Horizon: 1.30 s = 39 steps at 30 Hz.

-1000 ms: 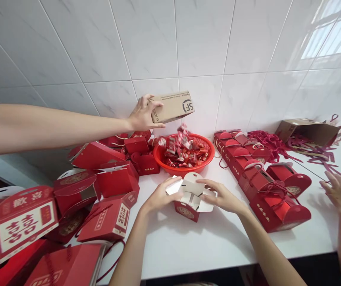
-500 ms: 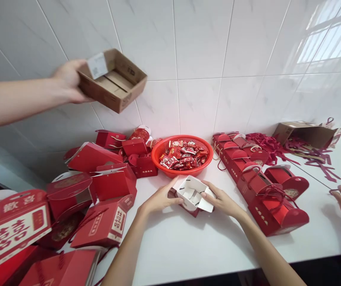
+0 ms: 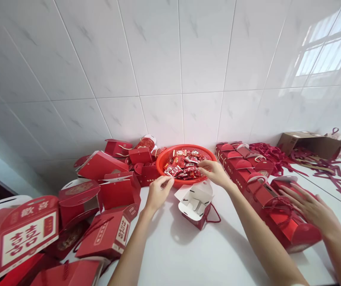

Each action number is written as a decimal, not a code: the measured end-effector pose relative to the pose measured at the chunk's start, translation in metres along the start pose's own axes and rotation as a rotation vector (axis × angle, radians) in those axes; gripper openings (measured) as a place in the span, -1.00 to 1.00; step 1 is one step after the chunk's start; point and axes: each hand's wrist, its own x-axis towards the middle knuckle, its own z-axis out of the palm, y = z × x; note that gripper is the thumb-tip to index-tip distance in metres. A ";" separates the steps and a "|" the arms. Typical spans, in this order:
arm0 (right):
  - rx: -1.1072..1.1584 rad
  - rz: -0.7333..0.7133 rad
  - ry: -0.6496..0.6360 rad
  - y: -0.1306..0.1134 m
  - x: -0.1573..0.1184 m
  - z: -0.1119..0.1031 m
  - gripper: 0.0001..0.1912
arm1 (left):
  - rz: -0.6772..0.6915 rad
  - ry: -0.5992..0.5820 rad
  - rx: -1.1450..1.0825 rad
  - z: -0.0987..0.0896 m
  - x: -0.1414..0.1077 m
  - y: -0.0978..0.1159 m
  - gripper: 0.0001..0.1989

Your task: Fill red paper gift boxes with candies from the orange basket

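An open red box with a white inside (image 3: 194, 204) stands on the white table, its flaps spread and a red cord at its right side. Just behind it is a red plastic basket (image 3: 162, 169) holding many wrapped candies (image 3: 185, 162). My right hand (image 3: 213, 171) reaches over the basket's right part, fingertips at the candies; whether it pinches one is hidden. Near the basket's front left edge, my left hand (image 3: 159, 194) has its thumb and fingertips close together, and whatever they might hold is too small to make out.
Red gift boxes (image 3: 104, 234) crowd the left side. Closed red boxes (image 3: 256, 190) form a row on the right, where another person's hand (image 3: 310, 206) rests on them. Farther right lie dark red ribbons (image 3: 271, 157) and a cardboard box (image 3: 310, 143).
Both my hands have let go of the white-lined box and moved up toward the basket. The other person's arm with the cardboard tray has left view; a hand at right has moved onto the boxes.
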 end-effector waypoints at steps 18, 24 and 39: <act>-0.284 0.267 -0.116 0.019 0.037 0.042 -0.93 | -0.295 -0.746 0.409 0.055 0.102 -0.011 -0.83; -0.285 0.272 -0.122 0.020 0.037 0.044 -0.92 | -0.305 -0.776 0.313 0.061 0.109 -0.021 -0.69; 0.084 0.148 -0.177 0.039 0.041 0.041 -0.72 | -0.303 -0.529 -0.081 0.053 0.096 -0.009 -0.71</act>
